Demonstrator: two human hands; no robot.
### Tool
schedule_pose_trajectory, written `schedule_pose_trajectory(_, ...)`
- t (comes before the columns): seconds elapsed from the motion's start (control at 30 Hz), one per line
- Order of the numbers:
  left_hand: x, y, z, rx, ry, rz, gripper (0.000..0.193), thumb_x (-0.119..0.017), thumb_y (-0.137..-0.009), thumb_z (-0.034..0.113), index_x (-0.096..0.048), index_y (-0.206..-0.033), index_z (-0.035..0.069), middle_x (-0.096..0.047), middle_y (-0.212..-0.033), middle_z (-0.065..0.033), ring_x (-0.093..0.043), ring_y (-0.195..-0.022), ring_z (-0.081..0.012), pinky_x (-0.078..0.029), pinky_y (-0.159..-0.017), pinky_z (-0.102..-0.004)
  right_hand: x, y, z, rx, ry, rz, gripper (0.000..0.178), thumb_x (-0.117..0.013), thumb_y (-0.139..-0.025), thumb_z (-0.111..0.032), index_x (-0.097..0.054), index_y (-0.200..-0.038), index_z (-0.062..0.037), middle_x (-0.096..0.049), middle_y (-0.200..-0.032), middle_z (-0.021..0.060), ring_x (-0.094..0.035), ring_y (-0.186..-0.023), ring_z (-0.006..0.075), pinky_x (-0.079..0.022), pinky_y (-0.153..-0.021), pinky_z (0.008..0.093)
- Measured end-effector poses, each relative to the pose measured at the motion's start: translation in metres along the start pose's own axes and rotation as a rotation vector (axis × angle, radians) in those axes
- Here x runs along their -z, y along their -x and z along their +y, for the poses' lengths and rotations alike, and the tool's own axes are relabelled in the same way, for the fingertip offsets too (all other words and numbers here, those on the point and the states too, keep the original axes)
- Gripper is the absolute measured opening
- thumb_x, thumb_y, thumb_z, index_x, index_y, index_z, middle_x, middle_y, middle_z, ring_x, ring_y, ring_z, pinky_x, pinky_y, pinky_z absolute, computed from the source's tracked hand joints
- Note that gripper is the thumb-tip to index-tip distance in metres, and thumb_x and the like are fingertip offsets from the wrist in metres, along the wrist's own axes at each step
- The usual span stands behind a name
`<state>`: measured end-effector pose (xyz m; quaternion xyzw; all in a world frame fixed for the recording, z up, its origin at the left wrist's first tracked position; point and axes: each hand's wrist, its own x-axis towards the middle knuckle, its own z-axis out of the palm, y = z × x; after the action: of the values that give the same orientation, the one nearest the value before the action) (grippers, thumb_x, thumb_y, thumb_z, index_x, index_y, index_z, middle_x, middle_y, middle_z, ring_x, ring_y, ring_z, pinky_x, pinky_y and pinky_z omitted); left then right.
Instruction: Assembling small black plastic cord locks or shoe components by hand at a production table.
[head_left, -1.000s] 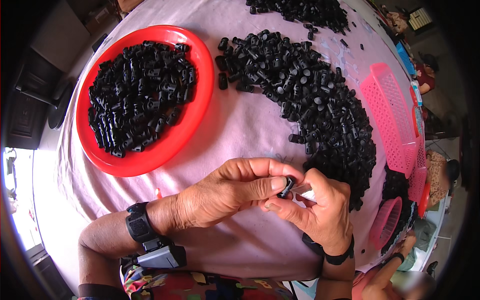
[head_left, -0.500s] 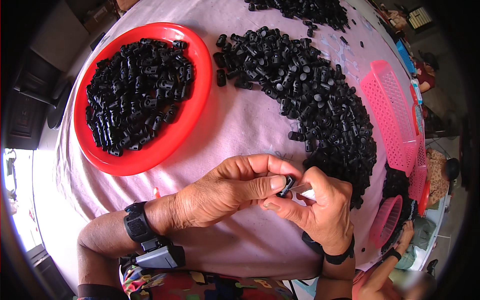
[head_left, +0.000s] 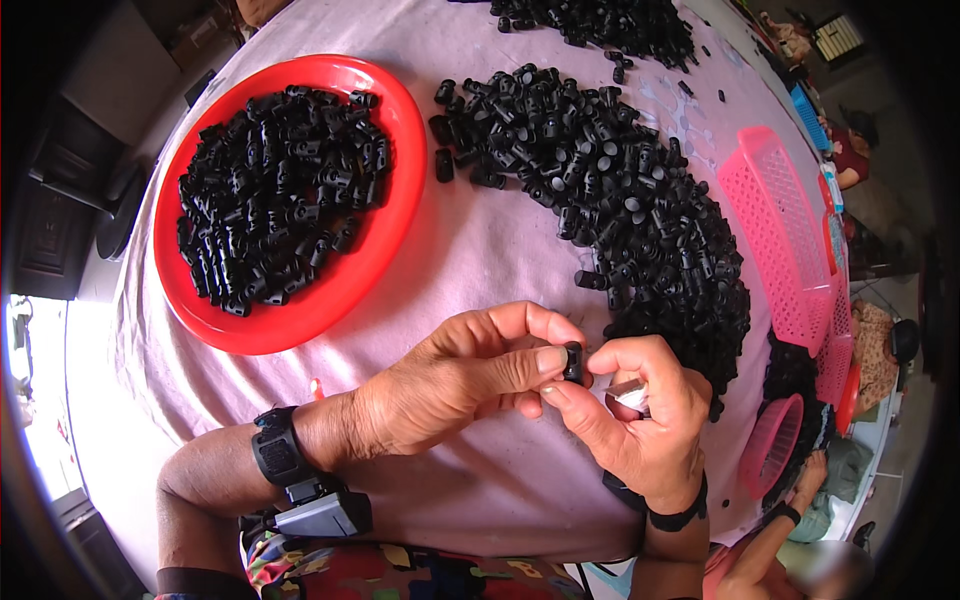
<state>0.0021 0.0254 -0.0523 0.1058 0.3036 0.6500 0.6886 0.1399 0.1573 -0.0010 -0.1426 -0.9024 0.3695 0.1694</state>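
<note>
A small black plastic part (head_left: 573, 361) is pinched between the thumb and fingers of my left hand (head_left: 460, 375) and the fingertips of my right hand (head_left: 630, 415), just above the pale pink cloth (head_left: 480, 260). My right hand also keeps a small silvery piece (head_left: 630, 392) tucked under its fingers. A long curved heap of the same black parts (head_left: 620, 200) lies just beyond my hands, and its near end touches my right hand. A round red tray (head_left: 390, 215) at the far left holds several more black parts.
Pink mesh baskets (head_left: 780, 235) stand along the table's right edge, with a smaller pink one (head_left: 775, 445) lower down. Another heap of black parts (head_left: 610, 20) lies at the far end. Another person's hand (head_left: 810, 475) and sleeve show at the lower right.
My hands have stayed together on the small black part, which has turned slightly between the fingertips. Nothing else has moved.
</note>
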Motion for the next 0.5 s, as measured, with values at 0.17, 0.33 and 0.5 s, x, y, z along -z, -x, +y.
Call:
schedule_pose_trajectory(0.17, -0.0018, 0.0000, -0.0002, 0.012, 0.047, 0.039, 0.033, -0.057, -0.096, 0.026, -0.056, -0.119, 0.003, -0.062, -0.105, -0.0053, -0.058, -0.092, -0.0112, -0.048, -0.083, -0.0264, 0.0014, 0.0005, 0.0055, 0.111, 0.010, 0.001, 0.024, -0.078, -0.074, -0.004, -0.062, -0.092, -0.0015, -0.066, -0.072, 0.0079, -0.068, -0.059, 0.0169, -0.051, -0.049, 0.0254)
schedule_pose_trajectory(0.33, -0.0002, 0.0014, 0.0039, 0.073, 0.050, 0.010, 0.039, -0.057, -0.096, 0.026, -0.054, -0.125, 0.000, -0.063, -0.105, -0.0057, -0.057, -0.090, -0.0107, -0.047, -0.082, -0.0264, 0.0059, -0.0006, 0.0042, 0.120, -0.019, -0.017, 0.025, -0.076, -0.073, -0.001, -0.063, -0.095, -0.0003, -0.068, -0.076, 0.0084, -0.068, -0.061, 0.0164, -0.052, -0.050, 0.0252)
schedule_pose_trajectory(0.5, 0.0028, 0.0008, 0.0046, 0.131, 0.113, -0.034, 0.036, -0.056, -0.096, 0.019, -0.055, -0.126, -0.001, -0.063, -0.106, -0.0061, -0.057, -0.092, -0.0104, -0.047, -0.083, -0.0254, 0.0064, -0.0009, 0.0074, 0.113, -0.062, -0.032, 0.027, -0.074, -0.074, 0.001, -0.064, -0.098, 0.0005, -0.069, -0.081, 0.0090, -0.067, -0.060, 0.0136, -0.051, -0.049, 0.0239)
